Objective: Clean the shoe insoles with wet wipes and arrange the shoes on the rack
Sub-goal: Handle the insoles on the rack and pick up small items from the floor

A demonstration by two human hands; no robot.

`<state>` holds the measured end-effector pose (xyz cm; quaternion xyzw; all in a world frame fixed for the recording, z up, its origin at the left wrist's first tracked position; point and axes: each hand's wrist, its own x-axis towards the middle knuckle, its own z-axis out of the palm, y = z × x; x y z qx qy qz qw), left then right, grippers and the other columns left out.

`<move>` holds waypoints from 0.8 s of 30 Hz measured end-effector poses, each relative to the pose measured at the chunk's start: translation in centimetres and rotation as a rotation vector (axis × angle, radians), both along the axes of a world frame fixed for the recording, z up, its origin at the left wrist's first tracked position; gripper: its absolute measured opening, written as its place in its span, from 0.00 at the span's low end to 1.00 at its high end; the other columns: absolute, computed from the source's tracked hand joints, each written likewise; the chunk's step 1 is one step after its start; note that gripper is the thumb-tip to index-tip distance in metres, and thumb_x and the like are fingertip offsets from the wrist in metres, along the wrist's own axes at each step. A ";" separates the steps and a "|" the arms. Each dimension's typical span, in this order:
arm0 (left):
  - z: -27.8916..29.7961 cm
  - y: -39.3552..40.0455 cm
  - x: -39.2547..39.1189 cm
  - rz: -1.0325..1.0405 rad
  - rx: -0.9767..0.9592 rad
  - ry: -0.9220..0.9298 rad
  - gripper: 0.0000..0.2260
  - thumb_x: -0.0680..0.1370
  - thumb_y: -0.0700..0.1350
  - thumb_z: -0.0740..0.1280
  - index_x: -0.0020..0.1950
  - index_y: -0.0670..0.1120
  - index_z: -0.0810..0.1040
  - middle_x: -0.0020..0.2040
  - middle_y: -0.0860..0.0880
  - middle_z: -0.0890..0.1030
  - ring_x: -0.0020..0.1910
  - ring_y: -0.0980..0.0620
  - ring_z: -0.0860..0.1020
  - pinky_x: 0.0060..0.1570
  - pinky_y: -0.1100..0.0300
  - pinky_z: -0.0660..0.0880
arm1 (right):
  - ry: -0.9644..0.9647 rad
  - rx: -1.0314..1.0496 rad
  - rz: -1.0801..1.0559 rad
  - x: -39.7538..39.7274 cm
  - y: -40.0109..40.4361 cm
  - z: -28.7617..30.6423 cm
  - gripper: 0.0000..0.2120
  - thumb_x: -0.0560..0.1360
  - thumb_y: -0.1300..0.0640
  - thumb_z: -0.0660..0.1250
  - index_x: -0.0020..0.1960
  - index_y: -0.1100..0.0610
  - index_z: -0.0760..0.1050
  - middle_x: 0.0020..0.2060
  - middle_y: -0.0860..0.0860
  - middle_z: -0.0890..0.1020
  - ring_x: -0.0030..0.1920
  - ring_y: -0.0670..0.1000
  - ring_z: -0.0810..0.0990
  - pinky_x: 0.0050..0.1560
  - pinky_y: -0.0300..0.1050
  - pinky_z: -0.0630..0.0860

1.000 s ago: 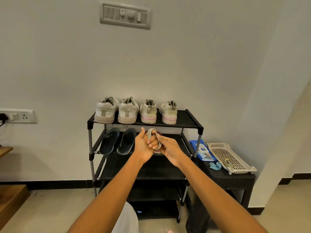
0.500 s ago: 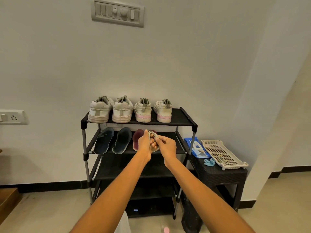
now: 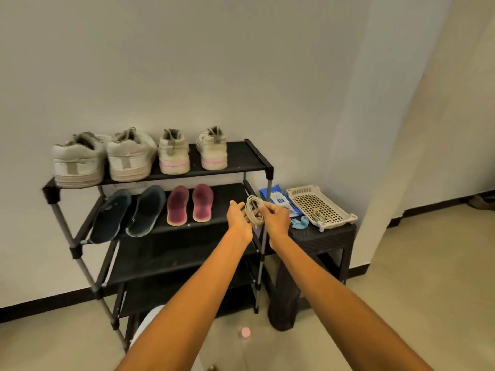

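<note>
Against a plain pale wall stands a black shoe rack (image 3: 257, 159), with four pale sneakers (image 3: 134, 156) heel-out along its top shelf and, on the shelf below, two dark insoles (image 3: 131, 210) beside two reddish insoles (image 3: 190, 203), all lying flat. To the rack's right a low dark counter (image 3: 329, 236) carries a blue pack of wet wipes (image 3: 278, 200), a crumpled blue wipe (image 3: 300, 223) and a pale perforated tray (image 3: 320, 207). In front of the rack's right post both hands hold a coil of pale shoelace (image 3: 253, 211): the left hand (image 3: 238, 219) has the loops round its fingers, the right hand (image 3: 276, 218) pinches the strand. I'd judge the lace is being wound up for the tray; even tension and a tucked tail should keep the loops from springing loose.
</note>
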<state>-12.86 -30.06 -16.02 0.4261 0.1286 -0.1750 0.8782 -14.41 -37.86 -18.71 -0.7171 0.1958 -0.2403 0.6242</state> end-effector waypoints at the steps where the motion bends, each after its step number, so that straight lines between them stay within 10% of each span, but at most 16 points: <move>1: -0.3 -1.3 0.2 -0.033 0.003 -0.004 0.22 0.84 0.52 0.49 0.72 0.39 0.64 0.67 0.39 0.73 0.64 0.41 0.73 0.59 0.50 0.70 | 0.015 -0.001 -0.019 0.3 -1.4 -0.5 0.09 0.76 0.61 0.65 0.53 0.60 0.81 0.44 0.54 0.84 0.45 0.51 0.83 0.48 0.46 0.80; 10: -8.1 -18.9 4.8 -0.328 -0.041 -0.035 0.25 0.83 0.56 0.49 0.69 0.40 0.70 0.55 0.43 0.78 0.49 0.49 0.77 0.46 0.56 0.73 | 0.104 0.032 -0.227 5.4 -19.2 -7.4 0.09 0.76 0.60 0.65 0.53 0.60 0.81 0.47 0.55 0.84 0.48 0.54 0.82 0.54 0.54 0.78; 15: -11.1 -28.0 8.6 -0.492 -0.081 -0.046 0.24 0.83 0.54 0.48 0.70 0.40 0.68 0.67 0.41 0.74 0.54 0.49 0.75 0.51 0.60 0.72 | 0.156 0.027 -0.225 8.8 -30.4 -9.6 0.10 0.77 0.63 0.63 0.57 0.62 0.78 0.46 0.54 0.81 0.46 0.50 0.79 0.39 0.34 0.77; 20: -13.6 -33.3 14.3 -0.554 1.029 -0.796 0.16 0.82 0.42 0.53 0.68 0.41 0.70 0.63 0.43 0.75 0.58 0.46 0.74 0.54 0.60 0.71 | 0.334 -0.053 -0.192 13.5 -38.3 -12.6 0.10 0.77 0.63 0.63 0.55 0.62 0.80 0.44 0.56 0.82 0.45 0.53 0.79 0.43 0.45 0.76; 24: -17.3 -34.3 18.7 -0.850 1.550 -1.282 0.15 0.80 0.43 0.55 0.65 0.40 0.70 0.64 0.42 0.73 0.62 0.42 0.71 0.61 0.49 0.67 | 0.434 -0.141 -0.162 15.7 -40.8 -14.5 0.10 0.75 0.65 0.65 0.55 0.64 0.80 0.45 0.59 0.81 0.49 0.57 0.80 0.56 0.53 0.77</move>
